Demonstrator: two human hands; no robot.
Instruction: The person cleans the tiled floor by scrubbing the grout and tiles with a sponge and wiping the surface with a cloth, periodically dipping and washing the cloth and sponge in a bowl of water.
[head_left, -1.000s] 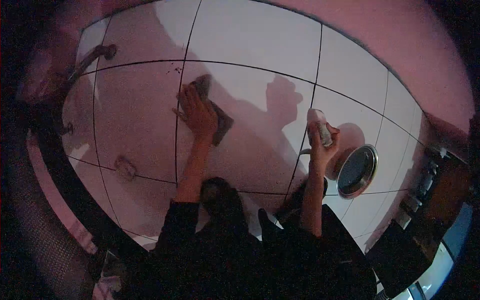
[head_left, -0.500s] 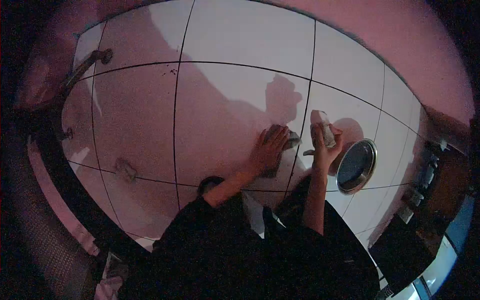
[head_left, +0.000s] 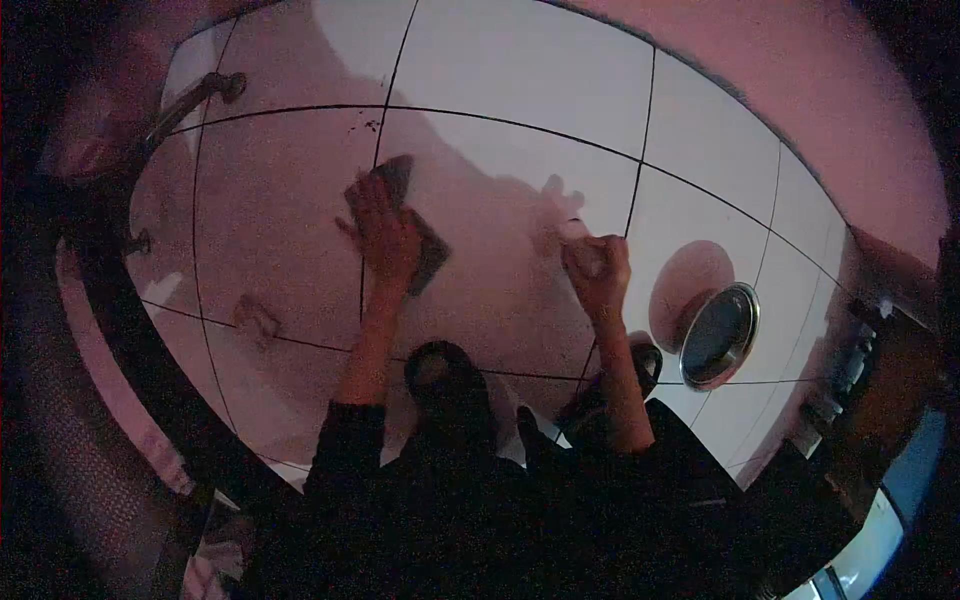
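Note:
My left hand (head_left: 388, 235) lies flat with its fingers stretched over a dark cloth (head_left: 430, 258) on the tiled floor (head_left: 500, 150). Parts of the cloth stick out above the fingertips and beside the wrist. To the right, my right hand (head_left: 600, 280) is closed a little above the floor. Something pale (head_left: 574, 229) shows at its fingers, too dim to name. Right of that hand is a round metal dish (head_left: 752, 315) with a shiny rim; its dark inside is hard to make out.
Dark specks (head_left: 368, 123) mark the floor beyond my left hand. A crumpled pale thing (head_left: 259, 315) lies at the left. My feet, one in dark footwear (head_left: 440, 372), are near. A dark furniture leg (head_left: 215, 88) stands far left; clutter (head_left: 850, 370) lines the right.
My left hand and the dark cloth have moved left and away from me across the floor. My right hand has shifted left, and less of the pale thing shows there.

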